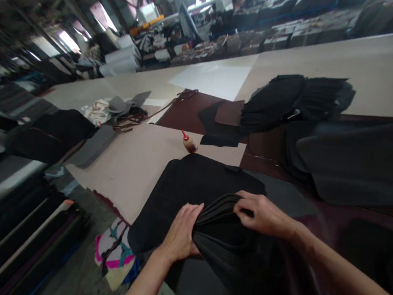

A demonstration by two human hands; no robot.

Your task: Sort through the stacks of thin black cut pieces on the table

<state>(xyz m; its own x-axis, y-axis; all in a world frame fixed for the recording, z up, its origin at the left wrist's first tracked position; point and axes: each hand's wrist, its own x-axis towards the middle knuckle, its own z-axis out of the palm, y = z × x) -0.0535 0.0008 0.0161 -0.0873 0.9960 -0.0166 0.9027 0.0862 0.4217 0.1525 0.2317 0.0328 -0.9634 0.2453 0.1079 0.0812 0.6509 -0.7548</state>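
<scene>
Your left hand (181,232) and right hand (261,212) are a little apart, both closed on the bunched stack of black sheets (223,233). The stack is between your hands, over the near edge of a flat black piece (193,184). Just past that piece is a small bottle (190,144) with a red tip, leaning over. You can't read any words or labels on it or on the sheets.

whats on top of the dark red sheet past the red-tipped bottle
A black piece and a brown piece lie on the dark red sheet, next to a bunched dark stack. Whatever is beneath them is covered.
</scene>
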